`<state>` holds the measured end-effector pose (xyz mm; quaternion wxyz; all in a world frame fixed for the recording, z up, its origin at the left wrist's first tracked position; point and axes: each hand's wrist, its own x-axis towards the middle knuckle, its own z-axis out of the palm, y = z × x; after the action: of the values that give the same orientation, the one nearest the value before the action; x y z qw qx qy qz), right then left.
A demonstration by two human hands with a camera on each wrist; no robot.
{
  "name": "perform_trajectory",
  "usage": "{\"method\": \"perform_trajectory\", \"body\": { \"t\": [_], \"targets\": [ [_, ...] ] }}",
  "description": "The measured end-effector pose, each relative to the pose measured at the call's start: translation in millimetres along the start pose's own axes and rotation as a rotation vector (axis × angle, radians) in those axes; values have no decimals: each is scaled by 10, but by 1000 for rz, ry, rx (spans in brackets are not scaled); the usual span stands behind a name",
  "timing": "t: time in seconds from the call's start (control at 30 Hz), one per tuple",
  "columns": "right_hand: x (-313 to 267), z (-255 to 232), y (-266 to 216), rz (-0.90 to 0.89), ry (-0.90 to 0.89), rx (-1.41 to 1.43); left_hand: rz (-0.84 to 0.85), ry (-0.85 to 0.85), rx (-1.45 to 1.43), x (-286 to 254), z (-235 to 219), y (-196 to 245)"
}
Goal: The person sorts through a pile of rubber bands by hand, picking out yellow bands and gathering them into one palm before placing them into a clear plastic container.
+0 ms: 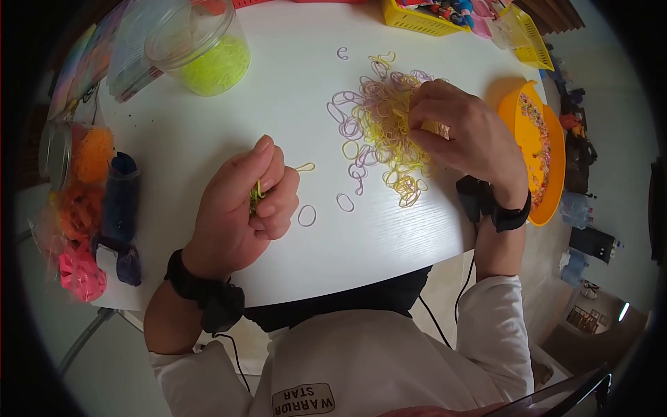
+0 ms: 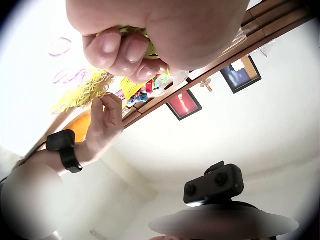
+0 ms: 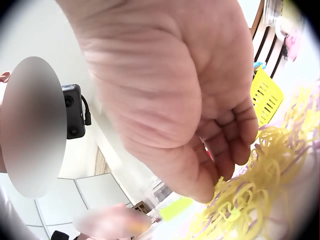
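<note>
A loose pile of yellow and pale purple rubber bands (image 1: 389, 149) lies on the white table. My left hand (image 1: 233, 208) is curled round a bunch of yellow-green rubber bands (image 1: 256, 199), which show between thumb and fingers; the rest of the bunch is hidden in the palm. My right hand (image 1: 469, 128) reaches down at the right side of the pile. In the right wrist view, its thumb and fingertips (image 3: 205, 192) come together on a yellow rubber band (image 3: 218, 186) at the pile's edge. A single yellow band (image 1: 305, 167) lies beside the left hand.
A clear tub of lime-green bands (image 1: 215, 66) stands at the back left. Bags of orange (image 1: 96, 154) and pink bands (image 1: 82, 272) line the left edge. An orange-yellow tray of beads (image 1: 552, 163) sits on the right, and a yellow basket (image 1: 417, 21) at the back.
</note>
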<state>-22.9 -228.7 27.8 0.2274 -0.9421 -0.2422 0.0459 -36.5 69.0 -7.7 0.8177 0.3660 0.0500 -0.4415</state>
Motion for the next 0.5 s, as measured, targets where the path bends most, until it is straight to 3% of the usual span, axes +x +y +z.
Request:
{"method": "perform_trajectory", "body": {
  "t": [0.3,0.5],
  "targets": [
    [-55,-124,-33,189,66,416,-12,45,14,14,15,-9],
    [-69,-118,-60,206,67,707,-6,72,26,5,45,-5]
  ]
}}
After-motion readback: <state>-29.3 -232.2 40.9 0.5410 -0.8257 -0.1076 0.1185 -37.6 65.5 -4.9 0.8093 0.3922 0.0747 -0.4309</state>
